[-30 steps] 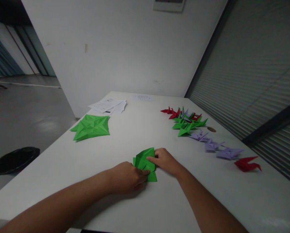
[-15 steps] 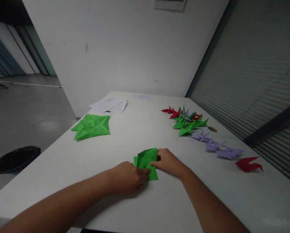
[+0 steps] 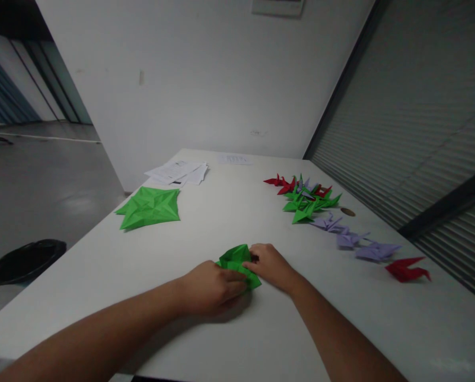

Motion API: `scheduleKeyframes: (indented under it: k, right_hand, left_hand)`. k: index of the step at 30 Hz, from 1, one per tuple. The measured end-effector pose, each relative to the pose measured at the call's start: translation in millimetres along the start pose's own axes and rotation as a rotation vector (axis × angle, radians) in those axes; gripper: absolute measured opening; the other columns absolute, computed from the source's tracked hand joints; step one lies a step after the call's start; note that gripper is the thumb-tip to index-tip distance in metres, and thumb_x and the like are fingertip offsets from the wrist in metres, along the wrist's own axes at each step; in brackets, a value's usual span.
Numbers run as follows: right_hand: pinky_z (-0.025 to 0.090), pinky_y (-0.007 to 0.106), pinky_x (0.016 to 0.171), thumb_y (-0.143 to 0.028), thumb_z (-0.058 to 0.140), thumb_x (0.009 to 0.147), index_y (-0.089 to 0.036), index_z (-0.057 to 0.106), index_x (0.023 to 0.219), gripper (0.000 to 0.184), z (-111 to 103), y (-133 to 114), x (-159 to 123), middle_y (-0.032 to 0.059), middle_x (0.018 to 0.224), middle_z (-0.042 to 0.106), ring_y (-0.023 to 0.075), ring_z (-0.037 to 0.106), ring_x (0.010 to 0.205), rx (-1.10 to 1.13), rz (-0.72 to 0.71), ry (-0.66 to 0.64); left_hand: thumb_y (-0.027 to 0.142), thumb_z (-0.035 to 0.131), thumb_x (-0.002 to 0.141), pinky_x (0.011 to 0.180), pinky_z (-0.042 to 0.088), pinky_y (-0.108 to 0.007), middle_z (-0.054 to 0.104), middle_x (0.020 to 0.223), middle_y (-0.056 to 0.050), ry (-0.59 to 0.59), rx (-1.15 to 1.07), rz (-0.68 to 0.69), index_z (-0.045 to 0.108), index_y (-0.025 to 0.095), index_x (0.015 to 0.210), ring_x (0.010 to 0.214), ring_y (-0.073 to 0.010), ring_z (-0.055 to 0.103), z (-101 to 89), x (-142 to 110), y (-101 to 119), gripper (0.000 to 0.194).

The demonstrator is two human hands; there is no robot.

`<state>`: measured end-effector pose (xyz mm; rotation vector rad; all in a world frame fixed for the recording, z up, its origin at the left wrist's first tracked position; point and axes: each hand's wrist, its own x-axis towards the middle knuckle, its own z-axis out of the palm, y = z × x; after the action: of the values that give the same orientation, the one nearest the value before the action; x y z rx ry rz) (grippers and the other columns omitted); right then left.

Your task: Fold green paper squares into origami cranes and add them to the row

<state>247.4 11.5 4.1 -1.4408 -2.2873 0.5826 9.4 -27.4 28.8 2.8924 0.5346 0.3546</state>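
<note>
A partly folded sheet of green origami paper point(image 3: 237, 255) lies on the white table point(image 3: 221, 212) between my two hands, its upper flap raised. My left hand point(image 3: 217, 288) rests over its lower left part, fingers together and pressing on the paper. From the right, my right hand point(image 3: 270, 265) pinches the paper's right edge between thumb and fingers. The fingers cover much of the lower folds.
Creased green sheets point(image 3: 152, 207) lie at the left, with printed papers point(image 3: 177, 172) behind them. Folded green cranes point(image 3: 307, 204), red and purple ones among them, are heaped at the right. Purple cranes point(image 3: 376, 251) and a red crane point(image 3: 407, 269) trail nearer. A black-lined bin point(image 3: 26, 260) stands left.
The green paper's upper flap has been bent inward and the sheet looks more compact and turned. My right hand has shifted slightly left; my left fingers now cover more of the paper.
</note>
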Motion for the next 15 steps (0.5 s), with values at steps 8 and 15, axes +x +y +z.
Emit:
scheduleKeyframes:
  k: [8,15]
  right_hand:
    - [0.038,0.027,0.063,-0.015,0.078,0.081,-0.016,0.071,0.073,0.011,0.9,3.6,-0.9,0.0026,0.074,0.069,0.0168,0.059,0.068,0.039,-0.024,-0.038]
    - [0.045,0.028,0.068,-0.015,0.075,0.084,-0.016,0.076,0.079,0.005,-0.2,-0.9,-1.3,0.0054,0.081,0.074,0.0188,0.064,0.073,0.1,-0.025,-0.022]
  left_hand:
    - [0.007,0.052,0.083,0.073,0.051,-0.027,0.075,0.085,-0.004,0.27,-0.268,-0.581,0.072,0.017,0.092,0.075,-0.0169,0.067,2.1,-4.2,-61.2,0.024]
    - [0.007,0.054,0.077,0.074,0.052,-0.028,0.078,0.087,-0.003,0.23,-0.477,-0.588,0.076,0.017,0.095,0.079,-0.0187,0.07,14.6,0.7,-63.8,0.03]
